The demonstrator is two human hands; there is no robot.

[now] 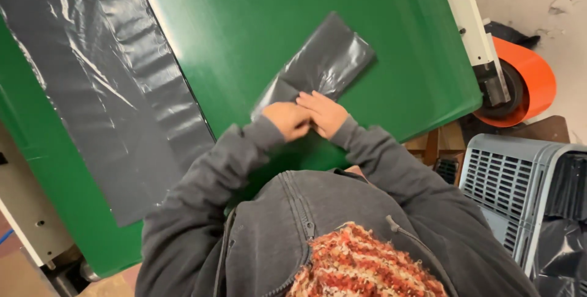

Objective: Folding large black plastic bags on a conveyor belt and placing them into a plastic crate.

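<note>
Grey hooded sleeves lead to 2 hands, left hand (287, 119) and right hand (325, 113), both pinching the near end of a folded black plastic bag (324, 61) on the green table (244, 22).

Workshop: green machine table (257, 22), orange roll (532, 77).

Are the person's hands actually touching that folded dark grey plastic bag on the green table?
Touching. The head view shows the left hand and right hand pressed on the near end of the folded dark grey plastic bag, with no green table visible between.
</note>
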